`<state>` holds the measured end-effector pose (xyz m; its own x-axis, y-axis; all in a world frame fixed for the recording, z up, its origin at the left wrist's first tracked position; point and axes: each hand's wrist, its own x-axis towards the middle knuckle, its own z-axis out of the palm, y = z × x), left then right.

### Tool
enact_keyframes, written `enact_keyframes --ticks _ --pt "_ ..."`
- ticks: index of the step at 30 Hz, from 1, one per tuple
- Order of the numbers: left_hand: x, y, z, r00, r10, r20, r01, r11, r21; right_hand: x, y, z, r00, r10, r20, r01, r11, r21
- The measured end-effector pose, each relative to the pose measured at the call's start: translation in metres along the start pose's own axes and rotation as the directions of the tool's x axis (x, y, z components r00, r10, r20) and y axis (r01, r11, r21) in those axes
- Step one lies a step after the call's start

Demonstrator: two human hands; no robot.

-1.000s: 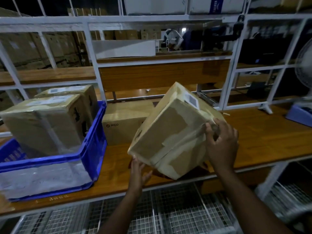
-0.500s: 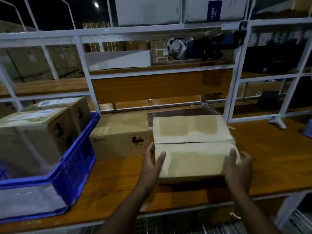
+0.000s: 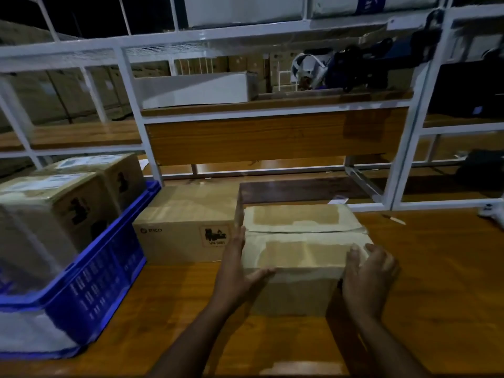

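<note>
- Far left I see a blue crate (image 3: 90, 282) on the wooden bench (image 3: 441, 282). Two cardboard cartons stand in it, the nearer carton (image 3: 49, 214) wrapped in clear film and the farther carton (image 3: 109, 170) just behind it.
- Just right of the crate a brown printed box (image 3: 185, 225) lies flat on the bench, back against the white rack frame (image 3: 147, 132).
- My left hand (image 3: 240, 271) lies flat against the left side of the taped box (image 3: 300, 241). Its fingers are straight and pointing away from me, and the thumb is spread across the near top edge.
- The taped box sits level on the bench, middle of my view, with its left side touching the printed box and its top flaps closed under worn tape.
- My right hand (image 3: 368, 271) is at the box's near right corner, with the fingers bent and hooked over the top edge and the palm against the right side.
- Right of that hand is bare bench top.
</note>
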<state>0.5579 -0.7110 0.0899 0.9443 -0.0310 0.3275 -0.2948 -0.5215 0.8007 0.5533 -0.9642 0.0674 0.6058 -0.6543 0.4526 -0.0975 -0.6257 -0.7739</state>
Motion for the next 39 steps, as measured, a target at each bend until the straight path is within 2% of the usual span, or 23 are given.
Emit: enact_keyframes --ticks 2,4,5,7,9,11,14,19,27,34,39 --pt "0.010 0.003 0.001 0.983 0.172 -0.064 -0.149 0.954 0.262 0.008 -0.002 0.017 0.999 -0.043 0.023 0.043 0.999 -0.018" --pt "0.019 0.008 0.007 0.940 0.340 0.035 -0.314 0.818 0.483 0.016 -0.006 0.033 0.994 -0.089 0.069 0.090 0.996 -0.008" --pt "0.022 0.010 0.011 0.918 0.376 0.129 -0.380 0.735 0.562 0.020 -0.010 0.040 0.989 -0.123 0.086 0.125 0.992 -0.018" --pt "0.027 0.010 0.017 0.909 0.317 0.271 -0.416 0.646 0.640 0.025 -0.013 0.048 0.971 -0.218 0.100 0.224 0.973 -0.056" --pt "0.035 0.006 0.019 0.917 0.251 0.311 -0.398 0.645 0.652 0.021 -0.013 0.050 0.927 -0.345 0.148 0.366 0.918 -0.153" --pt "0.042 -0.004 0.022 0.906 0.328 0.269 -0.423 0.665 0.615 0.005 -0.009 0.053 0.852 -0.449 0.269 0.516 0.807 -0.287" --pt "0.051 -0.023 0.025 0.892 0.377 0.251 -0.446 0.632 0.634 -0.010 -0.003 0.064 0.778 -0.439 0.448 0.608 0.705 -0.364" --pt "0.077 -0.037 0.030 0.878 0.401 0.262 -0.472 0.628 0.619 0.010 -0.014 0.089 0.798 -0.404 0.448 0.580 0.716 -0.388" --pt "0.110 -0.050 0.036 0.878 0.358 0.318 -0.477 0.607 0.635 0.028 -0.025 0.107 0.799 -0.407 0.443 0.582 0.706 -0.402" --pt "0.131 -0.055 0.038 0.869 0.301 0.392 -0.494 0.564 0.662 0.043 -0.034 0.114 0.770 -0.312 0.556 0.576 0.715 -0.397" --pt "0.138 -0.049 0.033 0.867 0.259 0.426 -0.489 0.613 0.620 0.052 -0.049 0.102 0.744 -0.270 0.611 0.557 0.757 -0.343"
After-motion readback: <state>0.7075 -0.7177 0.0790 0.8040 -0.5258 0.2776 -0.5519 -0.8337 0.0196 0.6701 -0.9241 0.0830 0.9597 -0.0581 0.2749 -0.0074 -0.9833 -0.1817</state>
